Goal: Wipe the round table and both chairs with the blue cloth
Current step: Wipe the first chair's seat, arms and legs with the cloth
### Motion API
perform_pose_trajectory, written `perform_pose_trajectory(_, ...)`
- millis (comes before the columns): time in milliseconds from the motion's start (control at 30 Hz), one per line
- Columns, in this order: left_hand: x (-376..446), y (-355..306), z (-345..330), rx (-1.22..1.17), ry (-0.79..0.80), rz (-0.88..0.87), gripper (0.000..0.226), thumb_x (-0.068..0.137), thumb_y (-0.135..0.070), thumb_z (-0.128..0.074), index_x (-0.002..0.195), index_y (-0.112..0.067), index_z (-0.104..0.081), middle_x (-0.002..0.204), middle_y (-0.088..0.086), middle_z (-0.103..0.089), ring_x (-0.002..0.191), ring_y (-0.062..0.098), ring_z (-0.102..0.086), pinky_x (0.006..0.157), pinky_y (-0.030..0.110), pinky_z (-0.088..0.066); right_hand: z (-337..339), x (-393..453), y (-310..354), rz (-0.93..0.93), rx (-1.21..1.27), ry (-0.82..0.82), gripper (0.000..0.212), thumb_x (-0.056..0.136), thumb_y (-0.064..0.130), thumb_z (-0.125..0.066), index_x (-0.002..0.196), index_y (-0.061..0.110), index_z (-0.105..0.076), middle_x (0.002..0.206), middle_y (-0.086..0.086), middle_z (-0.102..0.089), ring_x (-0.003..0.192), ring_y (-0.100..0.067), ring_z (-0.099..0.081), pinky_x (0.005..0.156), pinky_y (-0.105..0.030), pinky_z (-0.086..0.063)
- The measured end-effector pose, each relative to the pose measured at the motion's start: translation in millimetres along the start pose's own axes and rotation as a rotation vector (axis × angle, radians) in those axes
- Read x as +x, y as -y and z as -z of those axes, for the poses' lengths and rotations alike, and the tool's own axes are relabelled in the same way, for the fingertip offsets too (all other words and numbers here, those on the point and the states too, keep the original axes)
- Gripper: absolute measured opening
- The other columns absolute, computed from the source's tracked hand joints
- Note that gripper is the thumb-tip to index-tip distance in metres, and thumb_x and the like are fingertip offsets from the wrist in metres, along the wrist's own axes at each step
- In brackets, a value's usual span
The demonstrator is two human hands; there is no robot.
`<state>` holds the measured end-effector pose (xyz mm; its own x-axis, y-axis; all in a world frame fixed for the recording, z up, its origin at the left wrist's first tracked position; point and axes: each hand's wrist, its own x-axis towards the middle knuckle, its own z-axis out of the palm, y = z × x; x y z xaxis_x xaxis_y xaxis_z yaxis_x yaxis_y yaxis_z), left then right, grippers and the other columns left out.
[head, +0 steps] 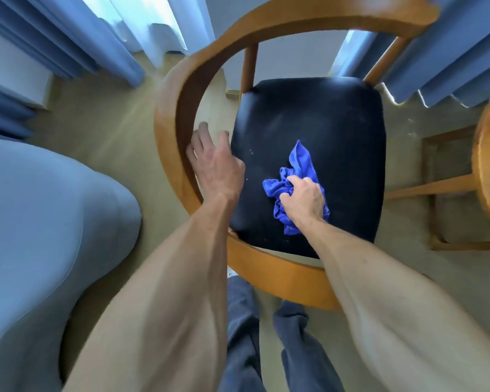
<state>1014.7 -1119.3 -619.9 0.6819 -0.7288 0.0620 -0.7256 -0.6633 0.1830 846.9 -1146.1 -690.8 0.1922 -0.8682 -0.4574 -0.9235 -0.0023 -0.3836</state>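
Nothing to read here: no text, label, brand, number or sign shows on any surface in view.

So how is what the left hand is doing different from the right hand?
The right hand is bunched around the blue cloth, pressing it on the chair's black seat. The left hand holds no cloth; its fingers are straighter and reach to the curved wooden armrest. The right hand is over the middle of the seat, the left hand at its edge. Both are bare and are at the same chair.
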Motion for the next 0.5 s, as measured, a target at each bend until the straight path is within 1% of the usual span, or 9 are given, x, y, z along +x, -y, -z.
perform_pose_trajectory(67, 12.0, 3.3, 16.1, 0.019, -0.055, -0.007, 0.052, 0.075, -0.003, -0.052, 0.125, -0.017, -0.055, 0.151, 0.015, -0.033, 0.139, 0.033, -0.031, 0.114, 0.040, -0.025, 3.5, 2.7, 8.4, 0.060, -0.018, -0.036, 0.040, 0.085, 0.017, -0.053, 0.124, 0.022, -0.060, 0.113, -0.007, -0.057, 0.110, -0.029, -0.048, 0.092, -0.043, -0.043)
perform_pose_trajectory(100, 10.6, 3.6, 18.8, 0.027, -0.065, -0.023, 0.055, 0.075, -0.003, -0.049, 0.128, -0.017, -0.053, 0.150, 0.015, -0.035, 0.139, 0.033, -0.033, 0.113, 0.040, -0.026, 4.7, 7.1, 16.6, 0.092, -0.025, -0.059, 0.042, 0.086, 0.018, -0.053, 0.127, 0.023, -0.059, 0.114, -0.008, -0.056, 0.110, -0.029, -0.047, 0.091, -0.042, -0.043)
perform_pose_trajectory(167, -10.5, 2.8, 18.4, -0.026, -0.017, -0.033, 0.052, 0.073, -0.002, -0.048, 0.123, -0.014, -0.056, 0.134, 0.014, -0.051, 0.122, 0.033, -0.049, 0.100, 0.040, -0.038, 5.1, 16.4, 36.8, 0.120, -0.002, -0.103, 0.045, 0.088, 0.018, -0.052, 0.132, 0.023, -0.056, 0.118, -0.008, -0.055, 0.110, -0.030, -0.046, 0.092, -0.043, -0.042)
perform_pose_trajectory(267, -54.2, -2.5, 14.0, -0.132, 0.281, 0.107, 0.034, 0.078, -0.003, -0.050, 0.111, -0.011, -0.058, 0.111, 0.011, -0.059, 0.097, 0.031, -0.056, 0.082, 0.038, -0.044, 3.2, 31.5, 61.6, 0.175, 0.006, -0.119, 0.045, 0.088, 0.015, -0.050, 0.132, 0.022, -0.055, 0.120, -0.009, -0.053, 0.109, -0.030, -0.046, 0.090, -0.044, -0.043)
perform_pose_trajectory(333, -60.3, -3.1, 5.6, -0.078, 0.465, 0.122, 0.017, 0.085, -0.009, -0.050, 0.101, -0.014, -0.055, 0.101, 0.008, -0.060, 0.083, 0.027, -0.056, 0.073, 0.036, -0.045, 0.1, 40.8, 68.4, 0.258, -0.063, -0.136, 0.043, 0.086, 0.010, -0.049, 0.127, 0.020, -0.056, 0.117, -0.009, -0.054, 0.107, -0.030, -0.046, 0.087, -0.045, -0.044)
perform_pose_trajectory(367, -57.3, -2.4, 1.0, -0.039, 0.549, 0.122, 0.010, 0.089, -0.012, -0.050, 0.097, -0.015, -0.055, 0.100, 0.007, -0.062, 0.082, 0.026, -0.057, 0.073, 0.036, -0.047, -1.7, 45.4, 69.6, 0.295, -0.089, -0.147, 0.044, 0.085, 0.007, -0.048, 0.125, 0.020, -0.057, 0.117, -0.008, -0.055, 0.106, -0.030, -0.046, 0.086, -0.045, -0.044)
perform_pose_trajectory(400, -52.9, -1.3, -4.0, -0.015, 0.614, 0.163, 0.010, 0.091, -0.014, -0.050, 0.098, -0.015, -0.058, 0.103, 0.008, -0.064, 0.087, 0.027, -0.059, 0.077, 0.037, -0.050, -4.1, 49.8, 69.9, 0.323, -0.103, -0.157, 0.045, 0.083, 0.005, -0.047, 0.125, 0.020, -0.058, 0.118, -0.008, -0.055, 0.106, -0.030, -0.046, 0.084, -0.045, -0.043)
perform_pose_trajectory(433, -47.8, -0.1, -8.9, -0.005, 0.669, 0.223, 0.016, 0.093, -0.016, -0.051, 0.105, -0.013, -0.063, 0.109, 0.011, -0.064, 0.096, 0.028, -0.061, 0.084, 0.038, -0.052, -6.5, 53.9, 69.2, 0.338, -0.104, -0.168, 0.046, 0.082, 0.003, -0.047, 0.124, 0.020, -0.058, 0.118, -0.007, -0.055, 0.106, -0.030, -0.046, 0.084, -0.044, -0.042)
perform_pose_trajectory(500, -38.0, 7.0, -20.7, -0.047, 0.746, 0.379, 0.028, 0.095, -0.016, -0.053, 0.119, -0.007, -0.063, 0.119, 0.014, -0.063, 0.109, 0.030, -0.060, 0.094, 0.036, -0.050, -13.9, 61.3, 69.9, 0.330, -0.095, -0.189, 0.049, 0.082, 0.001, -0.046, 0.126, 0.019, -0.057, 0.120, -0.007, -0.054, 0.107, -0.030, -0.046, 0.084, -0.044, -0.041)
